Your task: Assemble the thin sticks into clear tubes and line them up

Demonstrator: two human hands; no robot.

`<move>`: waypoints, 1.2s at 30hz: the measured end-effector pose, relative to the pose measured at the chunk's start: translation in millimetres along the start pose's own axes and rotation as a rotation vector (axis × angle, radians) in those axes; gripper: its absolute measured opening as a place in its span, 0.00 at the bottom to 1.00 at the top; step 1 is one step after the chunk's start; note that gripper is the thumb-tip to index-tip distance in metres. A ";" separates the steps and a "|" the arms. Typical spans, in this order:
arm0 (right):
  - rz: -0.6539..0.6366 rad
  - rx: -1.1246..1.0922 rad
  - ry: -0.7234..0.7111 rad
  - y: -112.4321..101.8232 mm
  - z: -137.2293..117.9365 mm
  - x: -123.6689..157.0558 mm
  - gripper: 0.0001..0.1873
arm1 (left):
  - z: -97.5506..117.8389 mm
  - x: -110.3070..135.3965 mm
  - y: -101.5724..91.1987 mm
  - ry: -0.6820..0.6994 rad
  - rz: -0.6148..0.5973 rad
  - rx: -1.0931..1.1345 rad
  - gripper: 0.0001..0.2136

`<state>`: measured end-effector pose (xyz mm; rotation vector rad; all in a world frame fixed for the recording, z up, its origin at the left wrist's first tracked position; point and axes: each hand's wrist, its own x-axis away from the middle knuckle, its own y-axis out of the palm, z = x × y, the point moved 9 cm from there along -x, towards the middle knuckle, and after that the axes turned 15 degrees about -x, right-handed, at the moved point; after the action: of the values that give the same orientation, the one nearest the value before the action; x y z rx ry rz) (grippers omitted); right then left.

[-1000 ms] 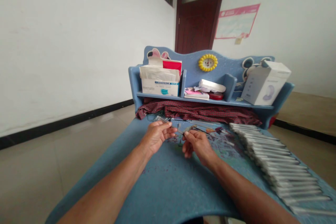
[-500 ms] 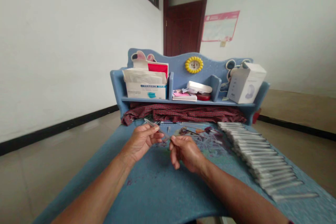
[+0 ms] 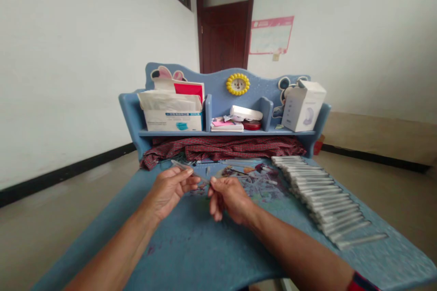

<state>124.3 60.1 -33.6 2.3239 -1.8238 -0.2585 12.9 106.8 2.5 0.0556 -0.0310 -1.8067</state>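
A slim, clear plastic stick, like a pen or tube (image 3: 180, 165), slants between my two hands above the desk; its exact kind is too blurred to tell. My left hand (image 3: 170, 193) pinches it between thumb and fingertips, and its far end pokes out beyond them. At the near end, my right hand (image 3: 230, 198) is closed with thumb against forefinger, the other fingers curled under. Behind the hands, many small clear pieces (image 3: 262, 184) lie scattered on the desk's printed picture. To the right runs a long row of similar slim clear sticks (image 3: 319, 195), laid side by side.
The blue desk (image 3: 191, 245) has a back shelf holding a face-mask box (image 3: 174, 118), papers, a red round tin (image 3: 251, 125) and a white box (image 3: 303, 107). A yellow flower-shaped clock (image 3: 238, 84) sits above. Checked cloth (image 3: 225, 149) lies bunched beneath the shelf.
The whole view has shifted, so the desk and shelf appear farther left. Both hands keep nearly the same pose, with the clear stick still between them.
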 end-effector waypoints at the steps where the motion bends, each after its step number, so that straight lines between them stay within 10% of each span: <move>1: 0.036 0.085 -0.066 -4.4 -6.6 0.2 0.22 | 0.2 0.1 -0.9 -0.004 0.019 0.000 0.04; 6: 0.203 0.668 -0.445 -10.3 -45.8 16.8 0.14 | -0.3 1.7 0.9 -0.017 0.048 -0.009 0.05; 13: -0.046 -0.046 0.037 4.1 2.5 2.0 0.20 | 0.3 1.0 2.5 0.006 -0.008 0.019 0.04; 20: 0.161 0.556 -0.455 -11.5 -39.1 15.9 0.14 | -6.3 2.9 1.0 -0.019 0.033 0.029 0.03; 27: -0.065 -0.266 0.036 7.0 5.7 7.3 0.22 | -1.7 5.2 7.3 0.021 -0.069 0.046 0.02; 36: 0.085 -0.080 -0.177 -14.8 -10.8 2.5 0.20 | -5.0 1.6 -1.7 0.061 0.007 0.050 0.02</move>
<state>141.4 61.5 -26.8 2.2260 -1.9483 -0.5295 11.1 105.7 -2.6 0.1462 -0.0325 -1.7965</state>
